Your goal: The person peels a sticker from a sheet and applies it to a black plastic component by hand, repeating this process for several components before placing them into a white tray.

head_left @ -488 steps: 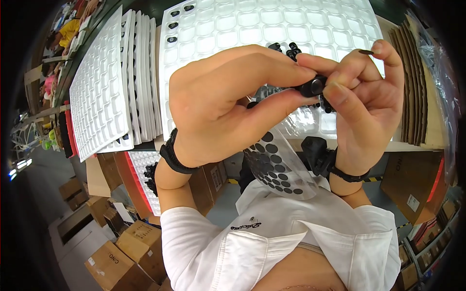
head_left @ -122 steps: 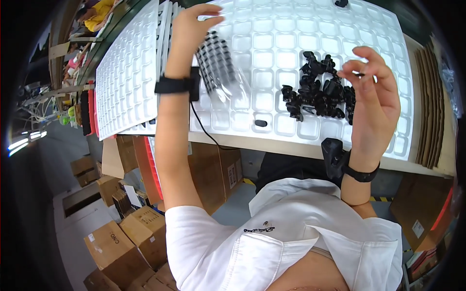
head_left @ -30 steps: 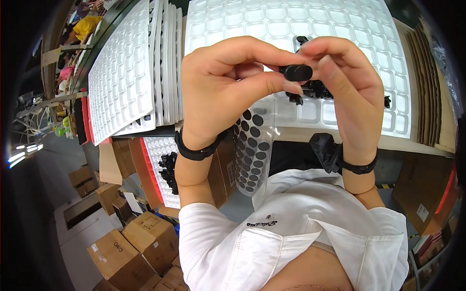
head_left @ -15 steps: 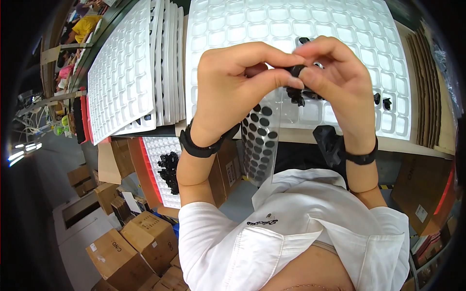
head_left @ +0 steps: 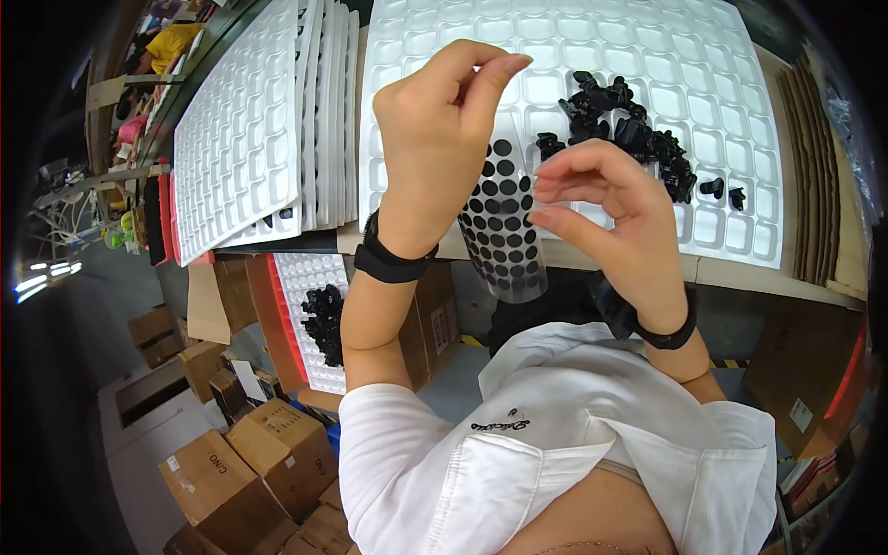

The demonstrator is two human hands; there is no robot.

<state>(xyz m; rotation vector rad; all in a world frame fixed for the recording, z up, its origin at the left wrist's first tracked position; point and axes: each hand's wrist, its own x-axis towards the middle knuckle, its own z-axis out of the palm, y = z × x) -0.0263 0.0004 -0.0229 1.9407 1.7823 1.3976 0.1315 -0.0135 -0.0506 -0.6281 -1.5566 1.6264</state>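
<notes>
Sheet of clear plastic with rows of round black dots (head_left: 504, 222) hung from the left hand (head_left: 439, 139) past the near edge of the pale tabletop (head_left: 721, 271). The left hand was closed, thumb and forefinger pinched together, and appeared to grip the sheet, whose upper end it partly hid. The right hand (head_left: 618, 211), thumb and fingers parted, stood just right of the sheet; whether its fingertips touched the margin could not be told. Beyond it, a heap of small black moulded parts (head_left: 638, 137) lay on a white plastic tray with shallow square compartments (head_left: 573, 23). Progress: two single black parts (head_left: 711, 189) lay apart, right of the heap; whether these were finished was too small to judge. Many dots were left on the sheet and most of the visible parts were heaped, so the work seemed well short of complete.
</notes>
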